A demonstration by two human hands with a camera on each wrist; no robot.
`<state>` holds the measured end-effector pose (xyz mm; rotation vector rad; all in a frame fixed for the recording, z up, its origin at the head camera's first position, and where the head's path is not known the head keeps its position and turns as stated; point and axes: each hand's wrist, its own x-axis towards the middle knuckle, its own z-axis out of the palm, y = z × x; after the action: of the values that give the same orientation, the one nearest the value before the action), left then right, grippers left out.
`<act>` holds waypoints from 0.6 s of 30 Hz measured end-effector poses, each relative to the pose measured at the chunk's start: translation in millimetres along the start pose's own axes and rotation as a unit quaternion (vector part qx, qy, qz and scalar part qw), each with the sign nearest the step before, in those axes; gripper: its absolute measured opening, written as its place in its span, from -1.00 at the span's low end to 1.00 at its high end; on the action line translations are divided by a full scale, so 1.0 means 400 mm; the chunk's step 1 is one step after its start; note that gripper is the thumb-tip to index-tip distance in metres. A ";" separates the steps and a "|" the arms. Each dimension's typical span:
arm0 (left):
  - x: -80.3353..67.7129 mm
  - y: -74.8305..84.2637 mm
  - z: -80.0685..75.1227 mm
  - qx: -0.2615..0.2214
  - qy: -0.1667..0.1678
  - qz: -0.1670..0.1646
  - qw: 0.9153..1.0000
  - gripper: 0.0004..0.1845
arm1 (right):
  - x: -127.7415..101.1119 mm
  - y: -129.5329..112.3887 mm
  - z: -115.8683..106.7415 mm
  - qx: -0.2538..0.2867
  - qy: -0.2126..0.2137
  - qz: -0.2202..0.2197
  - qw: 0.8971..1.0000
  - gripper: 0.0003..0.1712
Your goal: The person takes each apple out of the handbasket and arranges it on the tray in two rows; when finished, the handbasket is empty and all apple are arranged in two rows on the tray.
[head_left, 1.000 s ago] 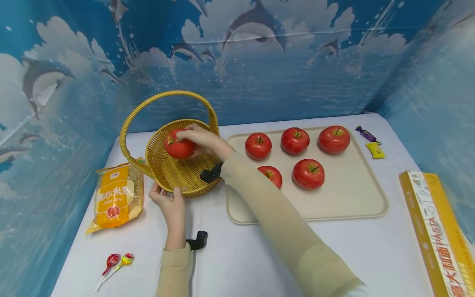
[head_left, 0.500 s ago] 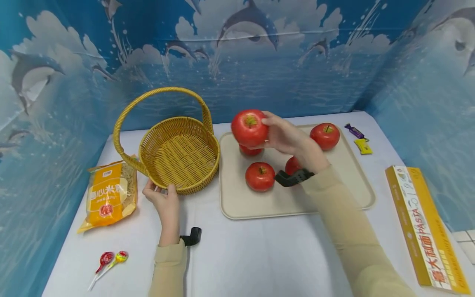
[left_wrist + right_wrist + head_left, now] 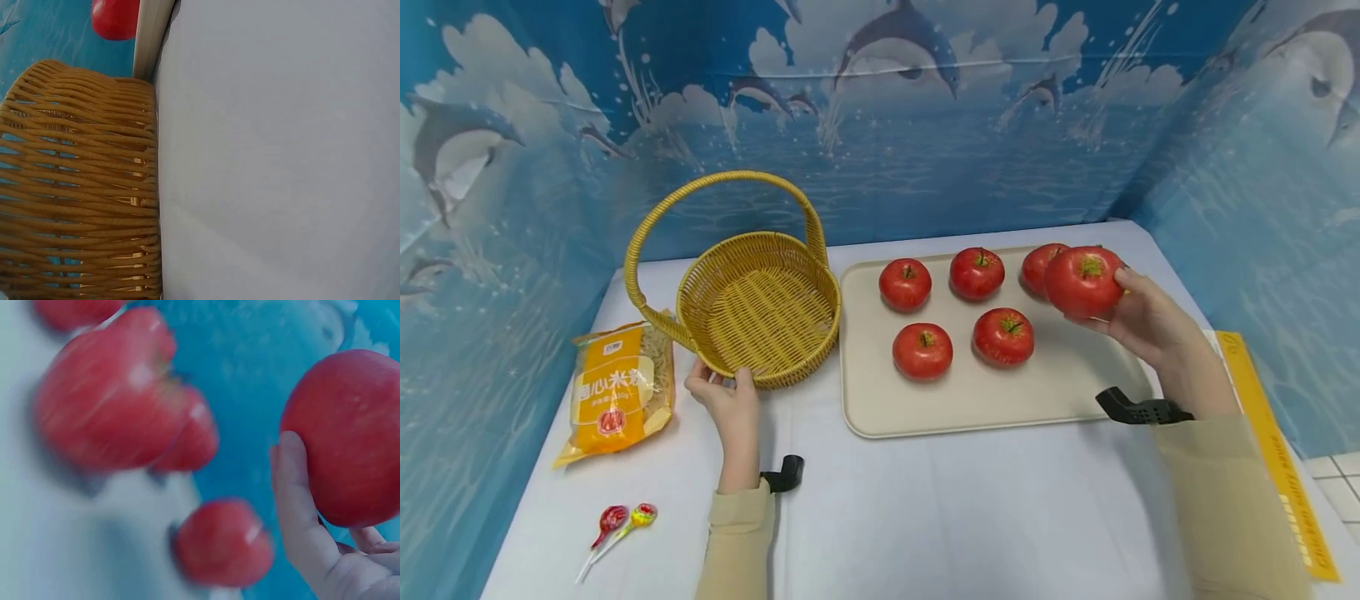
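My right hand (image 3: 1150, 333) grips a red apple (image 3: 1084, 282) above the right end of the beige tray (image 3: 880, 408). In the right wrist view the same apple (image 3: 350, 437) sits against the fingers (image 3: 292, 469). Several other red apples lie on the tray, including one at the front left (image 3: 922, 352) and one at the back right (image 3: 1037, 268), partly covered by the held apple. My left hand (image 3: 730, 404) pinches the front rim of a round wicker basket (image 3: 767, 321), thumb on the rim. The basket holds nothing, and its woven wall (image 3: 81, 187) fills the left wrist view's left side.
A yellow noodle bag (image 3: 617, 387) lies left of the basket, with two lollipops (image 3: 617, 525) nearer the front. On the right, a long pasta box (image 3: 1273, 450) is partly hidden by the right arm. The basket's tall handle (image 3: 730, 177) arches over it; a dolphin-print curtain (image 3: 925, 167) hangs behind.
The right hand has taken the apple out of the basket and carried it rightward across the tray to its right end. The left hand keeps its hold on the basket rim.
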<state>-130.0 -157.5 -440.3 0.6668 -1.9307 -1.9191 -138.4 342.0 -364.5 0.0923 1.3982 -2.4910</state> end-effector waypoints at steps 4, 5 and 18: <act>0.003 0.000 -0.001 0.003 0.001 0.002 1.000 -0.38 | -0.019 0.025 -0.065 0.001 0.080 0.060 0.995 -0.35; 0.004 0.001 -0.001 0.004 0.001 0.002 1.000 -0.38 | -0.018 0.033 -0.077 -0.008 0.094 0.073 0.993 -0.27; 0.006 0.005 -0.020 0.027 0.000 -0.005 1.000 -0.37 | 0.019 0.102 -0.071 -0.328 0.171 0.105 0.923 -0.11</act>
<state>-128.0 -165.6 -438.4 0.6932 -1.9888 -1.8786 -137.0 344.2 -414.7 0.5212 2.1577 -1.7755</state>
